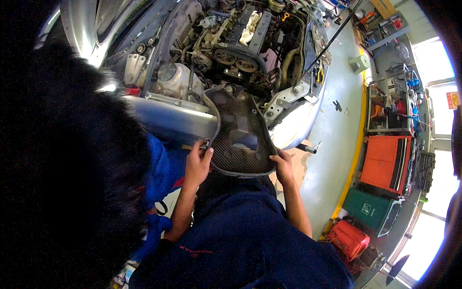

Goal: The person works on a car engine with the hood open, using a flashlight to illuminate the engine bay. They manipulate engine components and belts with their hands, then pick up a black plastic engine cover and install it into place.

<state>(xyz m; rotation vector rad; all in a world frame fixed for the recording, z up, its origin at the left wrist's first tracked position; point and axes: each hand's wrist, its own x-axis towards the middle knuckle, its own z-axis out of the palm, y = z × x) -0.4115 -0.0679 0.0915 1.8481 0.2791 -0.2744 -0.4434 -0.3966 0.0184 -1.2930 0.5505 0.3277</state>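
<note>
Both my hands grip a dark timing belt cover (226,144), its ribbed, honeycomb-textured hollow side turned up toward me. My left hand (198,163) pinches its lower left rim, thumb on top. On the lower right rim, my right hand (284,164) is closed the same way. The cover's far end reaches over the front edge of an open engine bay. In that bay the engine (250,36) shows two round toothed pulleys (236,59) side by side, just beyond the cover. A crumpled pale cloth (251,28) lies on top of the engine.
A silver fender (175,118) lies left of the cover; a headlight (293,126) is at right. Close on my left, a person's dark-haired head (82,159) blocks much of the view. A red tool cabinet (385,163), green bin (368,209) and cluttered shelf (390,103) line the right wall.
</note>
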